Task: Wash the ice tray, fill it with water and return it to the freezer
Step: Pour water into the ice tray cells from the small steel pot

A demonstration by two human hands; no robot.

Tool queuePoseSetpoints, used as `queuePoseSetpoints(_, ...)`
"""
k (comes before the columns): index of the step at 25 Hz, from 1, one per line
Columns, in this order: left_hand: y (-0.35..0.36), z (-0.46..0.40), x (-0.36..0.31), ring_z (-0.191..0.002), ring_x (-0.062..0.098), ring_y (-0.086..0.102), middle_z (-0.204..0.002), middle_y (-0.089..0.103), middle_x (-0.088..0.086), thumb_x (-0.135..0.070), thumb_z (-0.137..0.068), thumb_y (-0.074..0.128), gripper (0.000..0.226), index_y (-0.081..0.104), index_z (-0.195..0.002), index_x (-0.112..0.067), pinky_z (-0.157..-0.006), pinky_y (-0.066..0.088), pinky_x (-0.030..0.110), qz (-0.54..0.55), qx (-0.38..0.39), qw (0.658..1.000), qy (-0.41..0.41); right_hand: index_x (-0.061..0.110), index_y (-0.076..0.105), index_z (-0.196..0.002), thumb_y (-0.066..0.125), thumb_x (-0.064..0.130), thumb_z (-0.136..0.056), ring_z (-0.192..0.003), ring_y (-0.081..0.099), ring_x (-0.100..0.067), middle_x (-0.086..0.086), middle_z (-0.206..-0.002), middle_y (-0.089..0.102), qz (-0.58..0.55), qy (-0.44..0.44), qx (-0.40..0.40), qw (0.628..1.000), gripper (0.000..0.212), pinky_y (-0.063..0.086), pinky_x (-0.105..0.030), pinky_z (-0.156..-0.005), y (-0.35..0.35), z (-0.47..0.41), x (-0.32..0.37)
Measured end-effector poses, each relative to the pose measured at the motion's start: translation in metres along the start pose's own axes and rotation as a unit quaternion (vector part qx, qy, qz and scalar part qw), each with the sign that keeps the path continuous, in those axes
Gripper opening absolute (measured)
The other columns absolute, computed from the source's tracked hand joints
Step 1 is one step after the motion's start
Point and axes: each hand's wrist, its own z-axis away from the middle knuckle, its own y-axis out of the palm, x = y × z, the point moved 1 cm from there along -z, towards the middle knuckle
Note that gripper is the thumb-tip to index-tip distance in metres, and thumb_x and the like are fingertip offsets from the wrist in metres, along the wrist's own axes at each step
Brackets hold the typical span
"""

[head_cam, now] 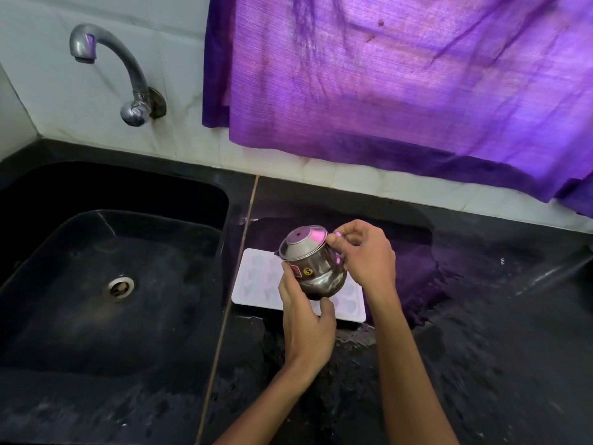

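Fingers of the left hand curl under the tilted steel pot; right hand fingers pinch its rim. Below, the white ice tray lies flat on the worktop. Pouring slowly should fill it evenly.

Hands: two, left hand and right hand, both at frame centre
Steel pots: one, the steel pot at centre
Ice trays: one, the white ice tray just under it
Sinks: one black sink at left
Drains: one drain
Taps: one tap at upper left
Curtains: one purple curtain across upper right
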Motion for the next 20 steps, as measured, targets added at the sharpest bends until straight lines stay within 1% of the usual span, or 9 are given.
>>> queuePoseSetpoints(2,-0.002,-0.012,0.003,-0.105,-0.019,0.036,-0.148,0.028,-0.007,-0.003,-0.086,0.053,0.083,0.007,-0.15,-0.027,-0.088,0.036,0.01,0.012,0.007,1.0,-0.01,0.025,0.065,-0.083,0.072,0.036,-0.079,-0.076,0.064,-0.011,0.009,-0.078,0.068,0.012,-0.001,0.001,1.0,0.014,0.047,-0.027,-0.066,0.005,-0.008,0.007)
queuePoseSetpoints(3,-0.003,-0.017,0.005,-0.108,-0.017,0.038,-0.146,0.032,-0.008,-0.003,-0.086,0.053,0.082,0.009,-0.15,-0.029,-0.089,0.038,0.011,0.019,0.01,1.0,-0.015,0.025,0.065,-0.084,0.072,0.035,-0.079,-0.077,0.062,-0.01,0.009,-0.079,0.067,0.021,-0.005,0.002,1.0,0.014,0.043,-0.025,-0.064,0.008,-0.013,0.01)
queuePoseSetpoints(4,-0.003,-0.022,0.007,-0.113,-0.013,0.041,-0.144,0.036,-0.009,-0.002,-0.085,0.054,0.082,0.011,-0.149,-0.031,-0.092,0.041,0.015,0.025,0.011,0.999,-0.02,0.024,0.065,-0.084,0.072,0.035,-0.08,-0.078,0.061,-0.009,0.009,-0.079,0.066,0.031,-0.009,0.004,0.999,0.013,0.041,-0.024,-0.063,0.012,-0.016,0.014)
queuePoseSetpoints(6,-0.004,-0.029,0.01,-0.119,-0.002,0.045,-0.141,0.042,-0.009,-0.002,-0.085,0.054,0.08,0.014,-0.148,-0.031,-0.099,0.041,0.025,0.032,0.009,0.999,-0.028,0.023,0.066,-0.087,0.072,0.034,-0.08,-0.08,0.06,-0.01,0.008,-0.082,0.066,0.056,-0.018,0.013,0.998,0.014,0.04,-0.025,-0.066,0.02,-0.023,0.02)
queuePoseSetpoints(8,-0.005,-0.035,0.011,-0.123,0.004,0.045,-0.141,0.043,-0.008,-0.001,-0.086,0.053,0.08,0.013,-0.149,-0.03,-0.1,0.037,0.023,0.036,0.007,0.999,-0.036,0.022,0.066,-0.089,0.072,0.034,-0.08,-0.082,0.06,-0.012,0.007,-0.083,0.065,0.082,-0.024,0.022,0.996,0.016,0.042,-0.026,-0.068,0.028,-0.029,0.024)
queuePoseSetpoints(14,-0.006,-0.042,0.015,-0.123,0.005,0.046,-0.141,0.045,-0.008,-0.002,-0.088,0.053,0.078,0.013,-0.149,-0.027,-0.096,0.035,0.019,0.039,0.005,0.998,-0.056,0.022,0.066,-0.091,0.073,0.035,-0.079,-0.083,0.06,-0.013,0.006,-0.085,0.066,0.121,-0.037,0.033,0.991,0.019,0.045,-0.028,-0.07,0.038,-0.037,0.029)
queuePoseSetpoints(16,-0.005,-0.044,0.016,-0.125,0.007,0.046,-0.141,0.045,-0.008,-0.002,-0.088,0.053,0.077,0.014,-0.149,-0.027,-0.1,0.037,0.024,0.039,0.004,0.997,-0.06,0.021,0.066,-0.091,0.073,0.036,-0.079,-0.082,0.059,-0.014,0.006,-0.085,0.065,0.127,-0.043,0.035,0.99,0.02,0.043,-0.027,-0.069,0.039,-0.038,0.03)
queuePoseSetpoints(18,-0.005,-0.045,0.016,-0.126,0.008,0.046,-0.141,0.046,-0.007,-0.001,-0.087,0.054,0.077,0.015,-0.149,-0.027,-0.105,0.039,0.032,0.041,0.003,0.997,-0.065,0.021,0.066,-0.091,0.072,0.037,-0.08,-0.081,0.059,-0.014,0.006,-0.085,0.064,0.138,-0.05,0.035,0.989,0.02,0.039,-0.026,-0.066,0.038,-0.038,0.031)
queuePoseSetpoints(20,-0.004,-0.044,0.016,-0.127,0.009,0.045,-0.142,0.045,-0.006,-0.002,-0.087,0.054,0.077,0.015,-0.149,-0.027,-0.108,0.038,0.037,0.04,0.004,0.997,-0.068,0.022,0.066,-0.092,0.072,0.037,-0.08,-0.082,0.059,-0.014,0.005,-0.087,0.066,0.144,-0.051,0.032,0.988,0.02,0.037,-0.025,-0.065,0.039,-0.039,0.031)
